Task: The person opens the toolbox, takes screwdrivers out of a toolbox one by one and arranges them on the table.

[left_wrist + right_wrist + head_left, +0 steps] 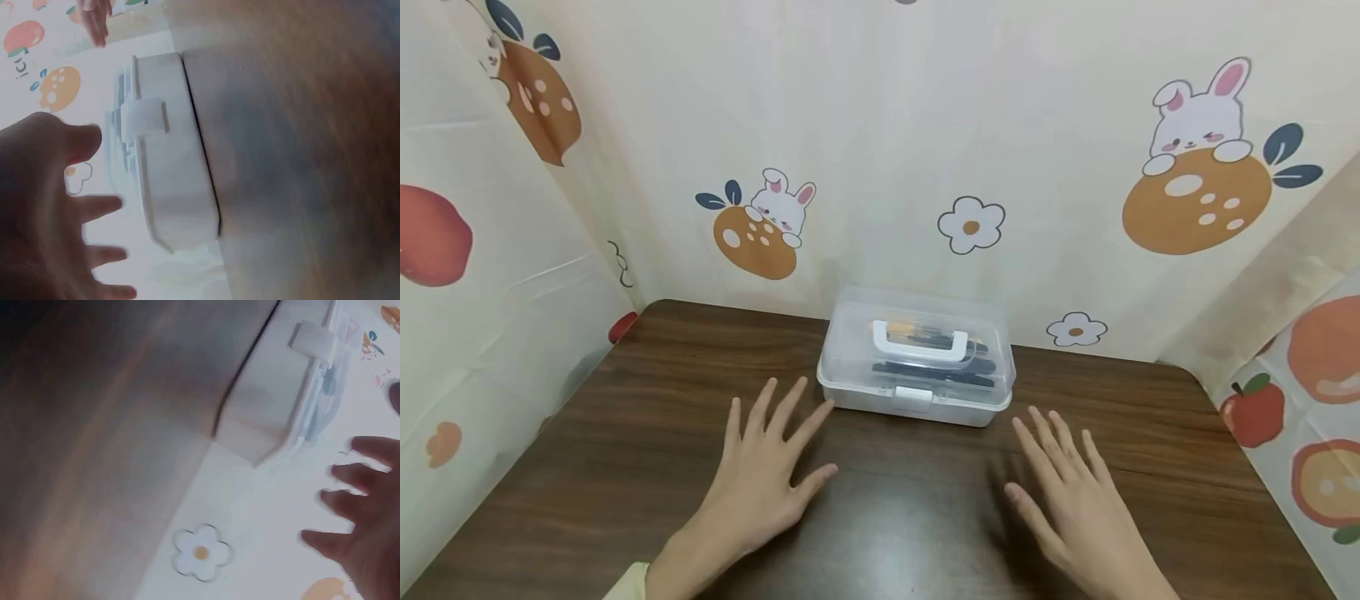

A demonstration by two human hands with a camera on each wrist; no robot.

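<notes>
A lidded plastic box [865, 402] with a see-through top, white handle [925, 352] and front latch [913, 397] stands near the back of the table. Through its lid show several dark, pen-like items [936, 373] and something orange. My left hand [760, 483] is spread in front of the box's left corner, holding nothing. To the right of the box, my right hand [1075, 500] also has its fingers apart and holds nothing. Both wrist views show the closed latch side, with the left hand [44, 206] and right hand [375, 506] apart from it.
The brown wooden table [587, 467] has rounded back corners. Behind it hangs a pale curtain [880, 150] printed with rabbits, fruit and flowers, which also runs along the left and right sides.
</notes>
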